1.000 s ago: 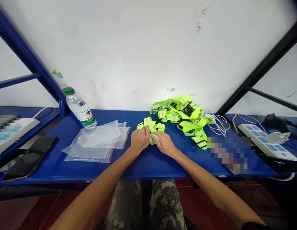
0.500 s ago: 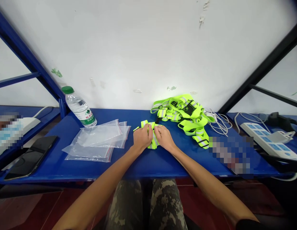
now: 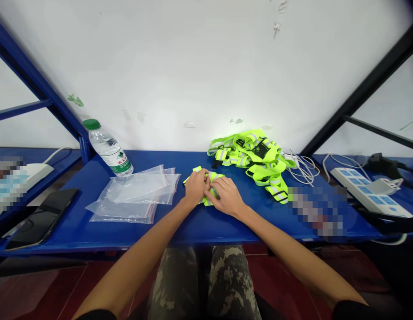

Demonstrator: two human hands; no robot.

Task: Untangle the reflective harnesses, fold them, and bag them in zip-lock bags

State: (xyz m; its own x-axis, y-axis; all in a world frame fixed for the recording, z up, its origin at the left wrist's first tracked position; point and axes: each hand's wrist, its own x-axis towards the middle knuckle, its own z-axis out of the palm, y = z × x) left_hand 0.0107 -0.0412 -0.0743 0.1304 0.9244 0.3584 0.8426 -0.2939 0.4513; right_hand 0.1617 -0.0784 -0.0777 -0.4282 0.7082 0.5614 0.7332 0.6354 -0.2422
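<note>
Both my hands are at the middle of the blue table, close together on a folded bundle of neon-yellow reflective vest straps (image 3: 214, 177). My left hand (image 3: 195, 189) presses on its left part, and my right hand (image 3: 226, 195) grips its right part. The hands hide most of the bundle; only strap ends with silver reflective bands show around my fingers. Just behind my right hand lies a loose tangled pile of similar reflective strap vests (image 3: 251, 153) with black buckles.
Left of my hands lie several clear zip bags (image 3: 136, 195), behind them a water bottle (image 3: 109, 149) with a green cap. A black phone (image 3: 42, 218) lies further left. White cables (image 3: 302, 169), a pixelated object (image 3: 318, 211) and a power strip (image 3: 368, 191) are on the right.
The strap bundle has been folded into a flatter, tighter shape under my hands. My hands have moved closer together over it, and the view has shifted slightly.
</note>
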